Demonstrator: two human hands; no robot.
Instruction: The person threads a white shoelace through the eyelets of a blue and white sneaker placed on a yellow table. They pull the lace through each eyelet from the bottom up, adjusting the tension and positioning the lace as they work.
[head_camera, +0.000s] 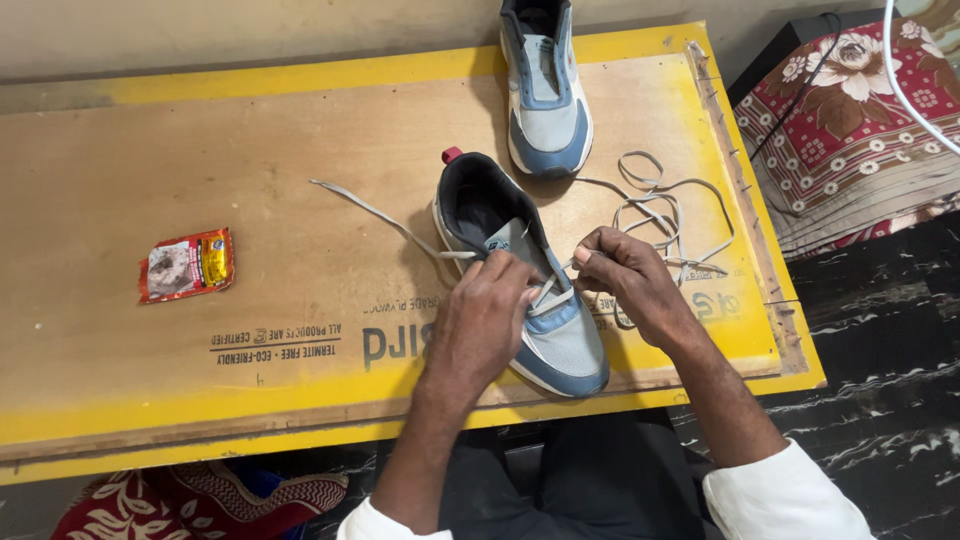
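- Nearest the camera, the person's two forearms come up from white sleeves over dark trousers, with a red patterned cloth low at the left, below the board's edge
- The left hand rests on top of the near shoe, fingers curled together and pinching the lace at the eyelets over the tongue
- The right hand sits just beside the shoe's right side, fingers closed on the same lace, thumb and forefinger meeting near the upper eyelets
- The near shoe lies on the yellow-edged wooden board, toe toward the person, heel with a red tab pointing away; it looks light, with a soft mesh top that will give under a press and a firmer sole, so a steadying hold seems best over the tongue or along the sole's side
- The lace is flat, thin and limp; it will likely slide through the eyelets and needs a pinch close to the hole, since a hold further out would only gather slack
- One end trails off to the left across the board, while the rest lies in loose loops to the right
- A small red and yellow packet lies well apart at the left
- Farthest off, a second shoe stands near the board's far edge, and a flowered mattress lies at the right
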